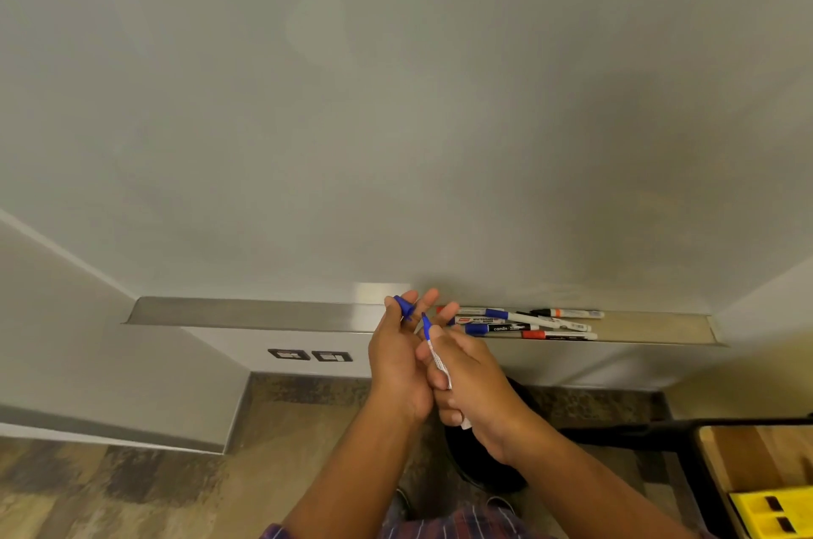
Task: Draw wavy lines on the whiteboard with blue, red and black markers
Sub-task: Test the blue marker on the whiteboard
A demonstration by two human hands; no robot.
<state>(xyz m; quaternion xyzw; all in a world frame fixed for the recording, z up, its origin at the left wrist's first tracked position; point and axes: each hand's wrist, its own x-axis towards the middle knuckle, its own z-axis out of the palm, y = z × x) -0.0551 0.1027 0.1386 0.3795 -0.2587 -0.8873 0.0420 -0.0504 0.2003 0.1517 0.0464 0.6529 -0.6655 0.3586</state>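
The whiteboard [396,98] fills the upper view and bears no lines. My right hand [470,380] grips a blue marker [437,356] by its white barrel, its bare blue tip pointing up. My left hand [398,358] holds the blue cap [404,306] between its fingertips, just left of the tip and apart from it. Both hands are in front of the metal marker tray [246,312] below the board. Several other markers [528,324], with blue, red and black caps, lie in the tray right of my hands.
Two wall sockets [310,355] sit under the tray. A black round stool or bin [488,463] stands on the floor below my hands. A wooden table [756,463] with a yellow object [774,516] is at the lower right.
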